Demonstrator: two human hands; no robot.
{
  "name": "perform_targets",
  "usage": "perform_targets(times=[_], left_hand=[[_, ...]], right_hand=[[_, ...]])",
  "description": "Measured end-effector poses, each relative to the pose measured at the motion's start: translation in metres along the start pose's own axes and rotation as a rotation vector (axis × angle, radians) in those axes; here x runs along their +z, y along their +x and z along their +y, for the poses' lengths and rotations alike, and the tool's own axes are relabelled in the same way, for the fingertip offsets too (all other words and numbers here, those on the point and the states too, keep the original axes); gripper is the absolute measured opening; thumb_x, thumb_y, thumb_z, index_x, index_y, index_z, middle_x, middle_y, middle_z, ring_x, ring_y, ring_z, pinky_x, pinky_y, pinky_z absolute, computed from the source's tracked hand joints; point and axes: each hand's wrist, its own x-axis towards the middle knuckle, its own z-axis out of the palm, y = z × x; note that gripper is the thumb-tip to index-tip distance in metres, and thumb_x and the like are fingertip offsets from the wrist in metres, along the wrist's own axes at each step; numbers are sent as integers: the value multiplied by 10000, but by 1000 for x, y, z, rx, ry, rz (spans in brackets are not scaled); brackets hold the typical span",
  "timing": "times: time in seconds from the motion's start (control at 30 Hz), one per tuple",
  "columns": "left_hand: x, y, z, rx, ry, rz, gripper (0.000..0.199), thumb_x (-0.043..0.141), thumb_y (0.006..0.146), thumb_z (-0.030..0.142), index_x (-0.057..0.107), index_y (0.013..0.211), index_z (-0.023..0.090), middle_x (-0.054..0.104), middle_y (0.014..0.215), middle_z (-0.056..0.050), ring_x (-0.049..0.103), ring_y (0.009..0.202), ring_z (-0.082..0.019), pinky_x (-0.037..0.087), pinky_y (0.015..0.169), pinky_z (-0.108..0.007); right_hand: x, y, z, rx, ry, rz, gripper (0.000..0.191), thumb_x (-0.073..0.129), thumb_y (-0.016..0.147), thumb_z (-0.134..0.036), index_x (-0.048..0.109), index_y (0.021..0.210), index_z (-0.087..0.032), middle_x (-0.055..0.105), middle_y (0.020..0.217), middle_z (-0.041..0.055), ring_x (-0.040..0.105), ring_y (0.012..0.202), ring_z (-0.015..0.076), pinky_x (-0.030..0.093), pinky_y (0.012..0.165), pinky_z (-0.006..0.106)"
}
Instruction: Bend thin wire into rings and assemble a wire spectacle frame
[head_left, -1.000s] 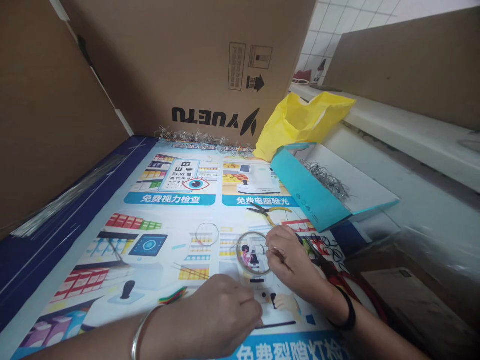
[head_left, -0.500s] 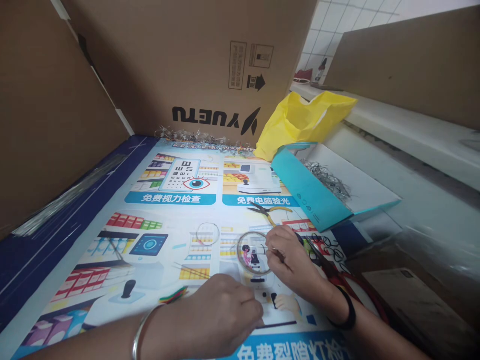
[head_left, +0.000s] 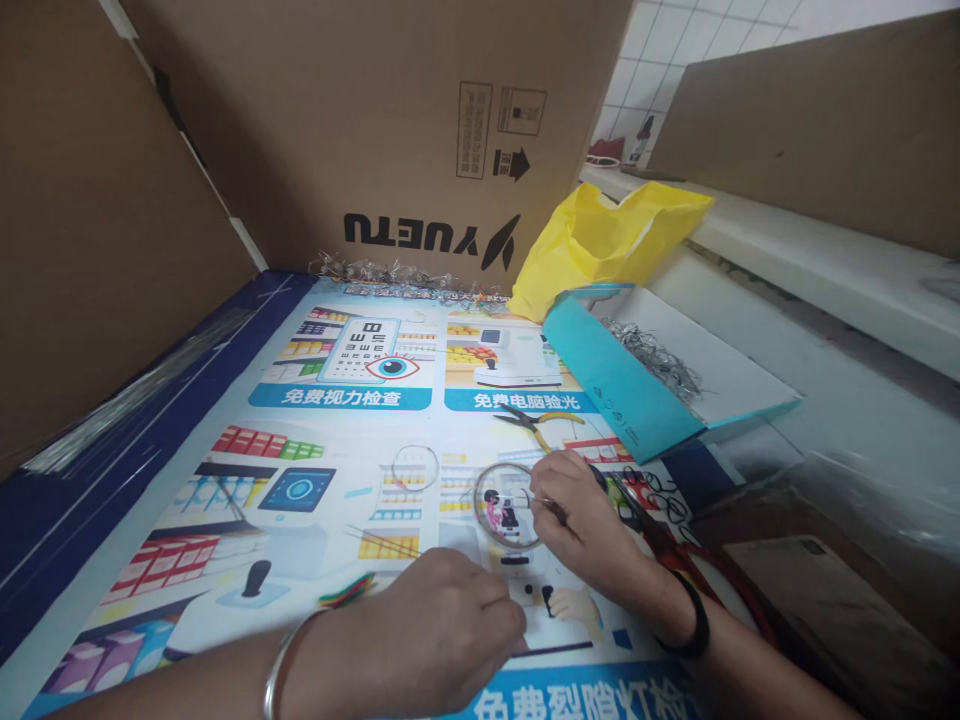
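Observation:
My left hand [head_left: 431, 635], with a silver bangle at its wrist, rests closed on the printed sheet at the bottom centre; what its fingers hold is hidden. Colourful strands [head_left: 346, 592] show beside it. My right hand [head_left: 574, 505], black band on the wrist, is closed in a pinch near the right edge of a round wire coil [head_left: 480, 515]. A thin metallic piece shows at its fingers, too small to name. Pliers with yellow handles [head_left: 534, 425] lie just beyond that hand. A thin wire ring [head_left: 415, 468] lies left of the coil.
A turquoise box [head_left: 637, 390] of silvery wire pieces stands at the right, with a yellow bag [head_left: 607, 245] behind it. Cardboard [head_left: 390, 120] rises at the back. Black rings [head_left: 664, 495] and red-handled scissors [head_left: 720, 580] lie right of my right hand. Clear strips [head_left: 142, 395] lie left.
My right hand's fingers have shifted very slightly around the thin metallic piece. My left hand stays in place.

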Motion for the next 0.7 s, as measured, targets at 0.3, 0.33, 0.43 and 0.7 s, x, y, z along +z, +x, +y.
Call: perform_targets(times=[0.3,0.33,0.43,0.7], left_hand=[[0,0,0,0,-2,7,179,441,911,178,508,746,181,572,625,11,489,524,-127,356,458,-289],[0,0,0,1,3,9,191,432,915,181,509,741,181,569,619,9,484,520,-128,353,452,-292],[-1,1,0,4,8,7,213,421,923,196,517,733,182,568,613,7,483,515,-132,354,445,-299],[-2,2,0,13,10,3,197,441,919,194,518,738,178,573,616,12,501,516,-128,366,444,-296]], right_hand=[[0,0,-1,1,4,14,188,422,685,-39,375,613,-205,477,670,10,421,699,171,334,703,339],[0,0,-1,2,4,15,189,422,690,-40,373,614,-206,475,671,9,423,700,172,335,707,341],[0,0,0,3,2,1,193,423,707,-49,360,619,-207,470,674,11,427,707,174,336,703,341],[2,0,1,-2,-14,-15,186,430,711,-60,364,615,-205,480,676,18,425,703,175,332,679,333]])
